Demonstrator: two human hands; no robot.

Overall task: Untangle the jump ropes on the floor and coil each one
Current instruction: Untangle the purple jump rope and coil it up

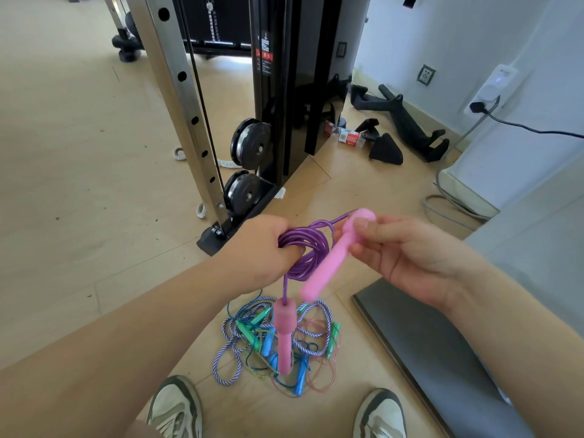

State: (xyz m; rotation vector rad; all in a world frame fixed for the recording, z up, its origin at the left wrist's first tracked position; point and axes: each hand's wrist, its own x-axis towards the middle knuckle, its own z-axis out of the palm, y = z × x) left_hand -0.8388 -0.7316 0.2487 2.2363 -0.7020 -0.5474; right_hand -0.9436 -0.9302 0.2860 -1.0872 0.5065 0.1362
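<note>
A: Item one?

B: Purple rope (311, 248), several loops gathered into a coil, held in the air above the floor (79, 184).

A: Held by?

B: Left hand (262, 248), fingers curled through and round the loops, back of the hand to the camera.

A: Handles on it?

B: Two, pink foam. Upper pink handle (328, 267), tilted, lying across the coil. Lower pink handle (284, 336), hanging straight down on a single strand from the coil.

A: Right hand?

B: Right hand (410, 254), thumb and fingertips pinching the upper pink handle near its rope end; the other fingers are loosely bent.

A: Item two?

B: Tangle (309, 339) of the other ropes, on the floor between the two shoes and a little ahead of them, directly under the hanging handle. Neither hand touches it.

A: Contents?

B: Blue-and-white braided rope (218, 365); thin blue cord; clear pinkish cord; green handles (335, 338); blue handles (301, 379). All knotted together, and which handle belongs to which cord I cannot tell.

A: Surroundings?

B: Left shoe (177, 406) and right shoe (382, 415), pale, at the bottom edge. Dark grey mat (426, 343) on the floor at the right. Black cable machine (284, 90) behind, with weight plates (251, 147) stored at its base. Black bar attachments (407, 121) lie by the wall.
</note>
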